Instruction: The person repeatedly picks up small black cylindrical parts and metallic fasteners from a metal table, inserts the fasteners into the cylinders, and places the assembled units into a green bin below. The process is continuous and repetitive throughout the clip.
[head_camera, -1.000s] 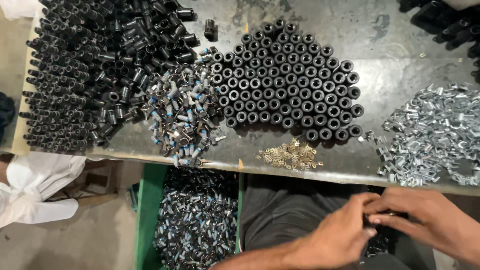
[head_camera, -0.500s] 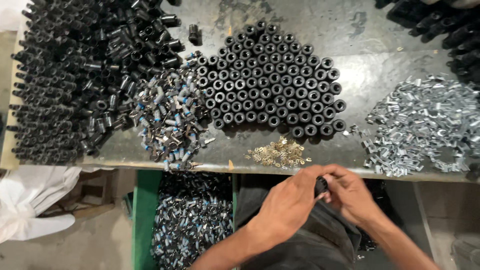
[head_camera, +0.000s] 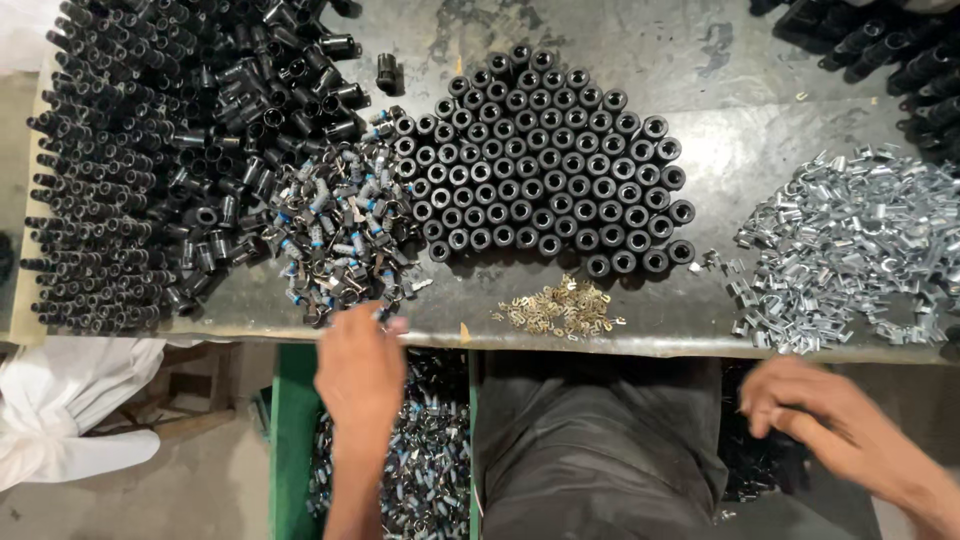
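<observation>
At nine o'clock on the bench (head_camera: 700, 60), my left hand (head_camera: 360, 365) pinches into the pile of small screws (head_camera: 340, 240): light, stiff, slippery, best nipped by the shank. At four o'clock my right hand (head_camera: 820, 415) hangs half-curled; whether it holds anything I cannot tell.

upright black tubes (head_camera: 560, 160) stand packed together at the middle of the grey surface (head_camera: 760, 90). loose black tubes (head_camera: 130, 150) heap over its left end. bright metal clips (head_camera: 860, 250) lie by the right edge, small brass pieces (head_camera: 560, 308) at the near edge.
</observation>
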